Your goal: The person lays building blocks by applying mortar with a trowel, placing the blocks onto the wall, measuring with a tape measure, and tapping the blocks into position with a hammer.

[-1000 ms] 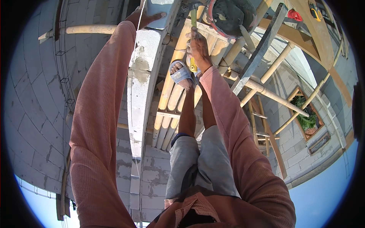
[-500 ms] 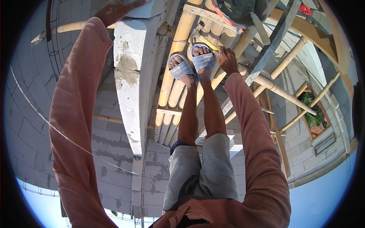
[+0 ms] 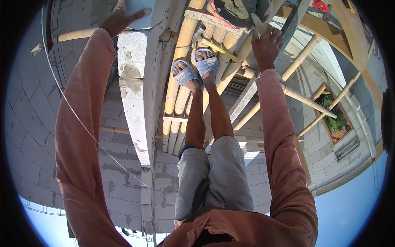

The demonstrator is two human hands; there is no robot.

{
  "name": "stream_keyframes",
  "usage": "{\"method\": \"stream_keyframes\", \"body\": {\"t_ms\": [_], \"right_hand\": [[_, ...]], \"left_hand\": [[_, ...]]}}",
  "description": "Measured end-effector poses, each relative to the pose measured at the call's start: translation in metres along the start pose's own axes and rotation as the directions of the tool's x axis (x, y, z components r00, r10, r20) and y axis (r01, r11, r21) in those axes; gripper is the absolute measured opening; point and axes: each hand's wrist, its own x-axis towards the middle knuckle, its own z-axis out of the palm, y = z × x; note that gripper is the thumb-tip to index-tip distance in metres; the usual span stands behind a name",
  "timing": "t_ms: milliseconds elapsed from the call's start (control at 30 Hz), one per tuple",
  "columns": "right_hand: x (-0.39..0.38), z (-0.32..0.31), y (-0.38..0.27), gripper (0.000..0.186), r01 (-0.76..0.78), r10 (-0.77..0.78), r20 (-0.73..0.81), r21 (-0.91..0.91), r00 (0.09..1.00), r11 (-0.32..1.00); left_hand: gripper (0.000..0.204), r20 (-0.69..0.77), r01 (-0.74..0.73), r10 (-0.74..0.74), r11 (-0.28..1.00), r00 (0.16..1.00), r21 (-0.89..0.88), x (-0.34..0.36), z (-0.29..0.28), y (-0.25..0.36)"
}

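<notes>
At the upper left, my left hand [image 3: 122, 18] grips the edge of a pale concrete block [image 3: 142, 10], its thumb stretched across the face. Some of its fingers run past the top edge of the view. That block sits on top of a narrow white block wall [image 3: 133, 78]. My right hand [image 3: 267, 45] is closed around the pale handle [image 3: 258, 24] of a tool whose far end lies hidden at the bucket. The dark bucket [image 3: 269, 9] with an orange rim holds grey mortar [image 3: 233, 9]. A yellow-handled tool [image 3: 220, 50] lies on the bamboo by my sandals.
I stand on a platform of bamboo poles [image 3: 181, 99] beside the wall. A grey beam [image 3: 242, 99] and slanting bamboo poles [image 3: 308, 99] cross at the right. A white string [image 3: 88, 127] runs down the left. A window opening [image 3: 335, 111] is in the far wall.
My right hand has let go of the yellow-handled tool and moved up and right to the pale handle at the bucket. My left thumb now shows on the block's face.
</notes>
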Motion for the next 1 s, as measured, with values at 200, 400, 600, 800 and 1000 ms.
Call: {"method": "stream_keyframes", "body": {"t_ms": [200,400,600,800,1000], "right_hand": [[0.070,0.036,0.008,0.057,-0.077,-0.046,0.617,0.171,0.786,0.982],[0.041,-0.012,0.034,0.050,-0.048,-0.057,0.503,0.194,0.862,0.980],[0.067,-0.009,0.041,0.043,0.038,-0.165,0.548,0.235,0.820,0.971],[0.100,0.006,0.002,0.052,0.033,-0.136,0.560,0.190,0.817,0.981],[0.081,-0.030,0.031,0.051,-0.378,-0.081,0.782,0.386,0.618,0.841]], "left_hand": [[0.088,-0.006,0.070,-0.070,0.983,0.998,0.170,0.006,0.001,-0.004],[0.072,-0.076,0.252,-0.245,0.853,0.967,0.456,0.008,0.001,-0.010],[0.080,0.035,0.143,-0.165,0.925,0.986,0.353,-0.002,-0.004,0.009],[0.081,-0.049,0.337,-0.340,0.883,0.939,0.326,-0.005,-0.013,0.008],[0.088,-0.177,0.057,0.012,0.924,0.984,0.377,-0.007,-0.028,-0.026]]}}
